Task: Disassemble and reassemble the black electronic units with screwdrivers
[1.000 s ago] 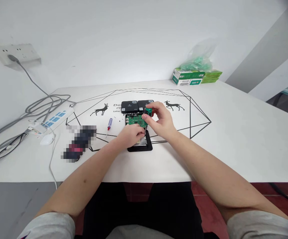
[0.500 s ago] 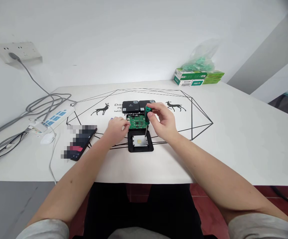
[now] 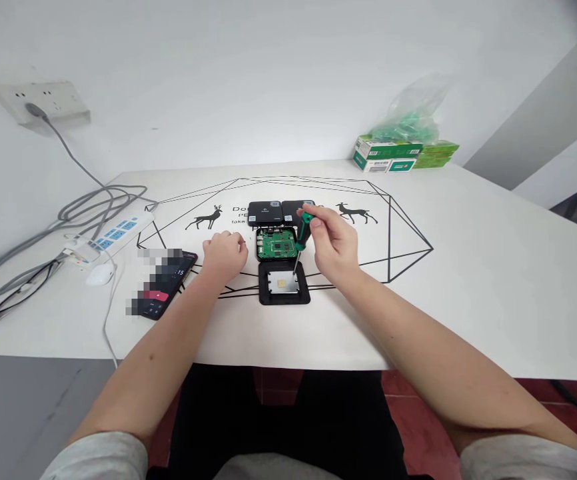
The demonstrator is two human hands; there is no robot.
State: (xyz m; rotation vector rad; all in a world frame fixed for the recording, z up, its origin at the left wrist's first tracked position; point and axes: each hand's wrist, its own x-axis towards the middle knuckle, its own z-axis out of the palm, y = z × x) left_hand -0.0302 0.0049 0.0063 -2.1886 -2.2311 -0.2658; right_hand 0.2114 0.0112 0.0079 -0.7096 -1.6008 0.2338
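Observation:
My right hand (image 3: 336,240) is closed around the green and black handle of a screwdriver (image 3: 303,232). The tilted shaft points down at the silver metal plate (image 3: 284,283) inside a square black cover (image 3: 264,298). Just behind the cover lies an open black case with a green circuit board (image 3: 272,248). Left of that board is my left hand (image 3: 225,256), fingers curled together near the table. A tiny dark speck shows at its fingertips; I cannot make out what it is.
Two closed black boxes (image 3: 264,213) lie behind the circuit board. A phone (image 3: 172,287) rests by my left forearm. Further left are a power strip (image 3: 121,235), coiled grey cable, a white mouse (image 3: 100,274) and glasses (image 3: 21,293). Green boxes (image 3: 388,152) with a plastic bag stand back right.
My left hand has drawn away from the circuit board to the left. The screwdriver leans more, its handle shifted slightly right, while its tip stays at the metal plate.

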